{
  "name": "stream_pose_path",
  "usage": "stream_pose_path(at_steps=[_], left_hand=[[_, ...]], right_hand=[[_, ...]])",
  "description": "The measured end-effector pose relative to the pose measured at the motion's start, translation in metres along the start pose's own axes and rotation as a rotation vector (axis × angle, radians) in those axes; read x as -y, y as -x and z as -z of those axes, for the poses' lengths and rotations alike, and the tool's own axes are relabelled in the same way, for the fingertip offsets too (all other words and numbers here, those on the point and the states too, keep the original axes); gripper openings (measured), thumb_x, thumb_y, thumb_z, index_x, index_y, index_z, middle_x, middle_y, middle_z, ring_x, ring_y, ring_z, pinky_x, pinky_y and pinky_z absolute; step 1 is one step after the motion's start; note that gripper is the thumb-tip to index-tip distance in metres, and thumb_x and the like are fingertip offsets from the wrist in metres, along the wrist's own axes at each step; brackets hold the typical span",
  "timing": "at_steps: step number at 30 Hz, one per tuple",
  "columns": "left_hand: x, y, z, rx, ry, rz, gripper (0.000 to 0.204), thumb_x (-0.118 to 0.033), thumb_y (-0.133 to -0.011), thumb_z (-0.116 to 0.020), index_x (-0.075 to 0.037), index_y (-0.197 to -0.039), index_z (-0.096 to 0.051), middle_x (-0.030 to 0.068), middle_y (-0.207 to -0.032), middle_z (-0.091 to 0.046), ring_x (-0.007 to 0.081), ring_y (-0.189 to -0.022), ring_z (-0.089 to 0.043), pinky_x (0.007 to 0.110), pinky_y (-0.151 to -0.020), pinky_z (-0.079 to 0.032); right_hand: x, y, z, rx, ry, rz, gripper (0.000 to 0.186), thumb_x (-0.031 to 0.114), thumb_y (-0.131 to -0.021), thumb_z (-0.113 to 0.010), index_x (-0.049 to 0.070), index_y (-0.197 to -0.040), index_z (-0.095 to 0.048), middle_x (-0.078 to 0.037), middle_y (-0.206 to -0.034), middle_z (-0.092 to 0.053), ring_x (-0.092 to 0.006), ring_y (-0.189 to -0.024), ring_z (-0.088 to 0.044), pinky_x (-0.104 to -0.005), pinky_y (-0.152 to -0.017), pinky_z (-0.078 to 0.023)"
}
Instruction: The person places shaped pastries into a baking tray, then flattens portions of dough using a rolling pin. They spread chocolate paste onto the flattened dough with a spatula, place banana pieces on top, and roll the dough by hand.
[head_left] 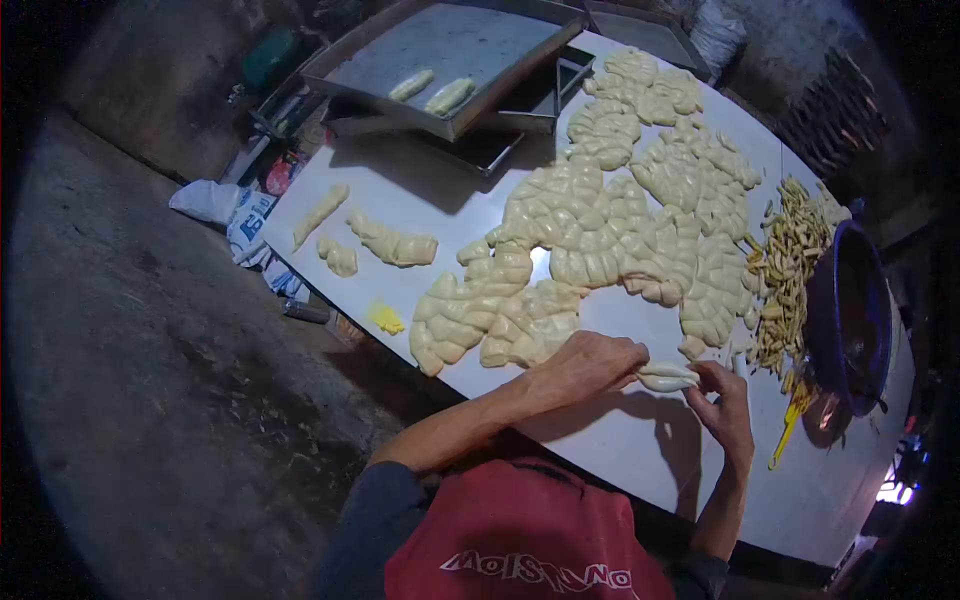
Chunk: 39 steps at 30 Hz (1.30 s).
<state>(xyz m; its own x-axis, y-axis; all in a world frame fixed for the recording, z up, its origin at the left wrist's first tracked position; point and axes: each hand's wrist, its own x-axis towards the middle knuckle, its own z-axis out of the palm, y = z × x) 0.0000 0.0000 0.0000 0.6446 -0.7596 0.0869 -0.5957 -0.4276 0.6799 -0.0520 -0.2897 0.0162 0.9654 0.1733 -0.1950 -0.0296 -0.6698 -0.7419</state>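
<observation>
As my left grip (603, 360) and right grip (724, 400) pinch a glossy, pale, elongated dough piece (667, 377) over the white tabletop (800, 505), two finished-looking cream rolls (450, 97) lie on a rectangular grey metal tray (475, 40), with many cream dough lumps (580, 220) seemingly left unshaped.

A dull red garment (510, 520) covers the torso — softly creased, with bold white lettering (540, 572) across its lower front. Beside it show dark blue-grey sleeves, left (385, 510) and right (702, 574). Both forearms (450, 430) are bare — likewise the left fingers (628, 353) and right fingers (716, 378).
</observation>
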Motion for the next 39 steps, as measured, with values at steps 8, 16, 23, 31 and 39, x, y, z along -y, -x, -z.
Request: stream_pose_path(at_steps=[8,16,23,31,39], left_hand=[[0.101,0.075,0.208,-0.493,-0.114,0.086,0.027,-0.026,-0.092,-0.073,-0.008,-0.112,-0.070,0.0104,-0.096,-0.072,0.0244,-0.079,-0.072,0.036,-0.069,-0.056],[0.239,0.100,0.386,-0.794,-0.448,0.171,0.026,-0.024,-0.088,-0.075,-0.004,-0.105,-0.073,0.0128,-0.097,-0.072,0.0321,-0.087,-0.070,0.041,-0.078,-0.054],[0.339,0.080,0.450,-0.447,-0.526,0.499,0.036,-0.037,-0.085,-0.077,-0.008,-0.107,-0.077,0.0195,-0.100,-0.074,0.0364,-0.088,-0.071,0.049,-0.077,-0.052],[0.358,0.058,0.472,-0.181,-0.446,0.732,0.041,-0.038,-0.071,-0.088,-0.007,-0.098,-0.080,0.0213,-0.095,-0.075,0.0392,-0.092,-0.073,0.048,-0.084,-0.056],[0.368,0.043,0.465,-0.117,-0.512,0.726,0.046,-0.036,-0.066,-0.090,-0.010,-0.103,-0.080,0.0178,-0.101,-0.076,0.0342,-0.096,-0.074,0.045,-0.087,-0.056]], right_hand=[[0.212,-0.192,-0.041,-0.048,0.112,0.430,0.034,0.005,-0.085,-0.076,0.000,-0.118,-0.070,-0.007,-0.092,-0.071,-0.0148,-0.078,-0.064,-0.0302,-0.071,-0.052],[0.376,-0.436,-0.104,0.078,0.111,0.567,0.034,0.006,-0.091,-0.071,0.002,-0.124,-0.068,-0.015,-0.114,-0.074,-0.0250,-0.105,-0.072,-0.0368,-0.091,-0.056],[0.391,-0.589,-0.184,0.130,0.373,0.618,0.051,-0.005,-0.083,-0.059,0.005,-0.132,-0.065,-0.020,-0.119,-0.071,-0.0291,-0.106,-0.068,-0.0407,-0.093,-0.054],[0.394,-0.602,-0.219,0.033,0.544,0.623,0.043,0.002,-0.083,-0.054,0.005,-0.122,-0.071,-0.022,-0.109,-0.072,-0.0418,-0.103,-0.068,-0.0471,-0.091,-0.054],[0.370,-0.598,-0.224,-0.134,0.623,0.639,0.045,0.007,-0.086,-0.052,0.016,-0.126,-0.071,-0.023,-0.107,-0.072,-0.0444,-0.093,-0.069,-0.0492,-0.082,-0.055]])
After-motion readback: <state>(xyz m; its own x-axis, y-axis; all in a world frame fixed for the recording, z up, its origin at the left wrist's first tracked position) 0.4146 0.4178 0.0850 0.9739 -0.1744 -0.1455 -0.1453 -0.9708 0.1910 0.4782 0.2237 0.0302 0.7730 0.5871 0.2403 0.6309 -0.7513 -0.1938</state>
